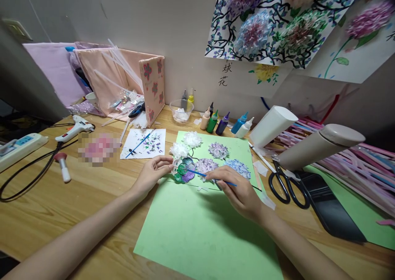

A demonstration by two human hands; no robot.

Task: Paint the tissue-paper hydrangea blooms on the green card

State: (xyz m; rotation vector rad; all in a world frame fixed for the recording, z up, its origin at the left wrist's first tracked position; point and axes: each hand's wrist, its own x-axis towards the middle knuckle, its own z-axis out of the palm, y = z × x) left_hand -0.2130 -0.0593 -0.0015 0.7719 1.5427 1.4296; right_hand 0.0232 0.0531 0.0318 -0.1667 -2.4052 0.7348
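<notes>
My right hand point(237, 187) grips a thin blue paintbrush point(198, 173), its tip pointing left onto a lobed, flower-shaped paint palette point(184, 171) smeared with green and purple. The fingers of my left hand point(156, 169) are closed on the palette's left edge. Around it, on a light green sheet point(197, 226), lie white fluffy flowers point(191, 139), a grey-purple flower point(218, 150), a pink-lilac flower point(206, 166) and a blue flower point(237, 169). My right hand partly covers the sheet near the blue one.
Paint bottles point(212, 123) and a clear bowl point(181, 111) stand along the wall. Scissors point(285, 185), a tumbler point(321, 146) and a white cylinder point(273, 126) are at right. At left are a paint-spotted paper point(157, 148) with another brush, a glue gun point(75, 128) and a power strip point(23, 148).
</notes>
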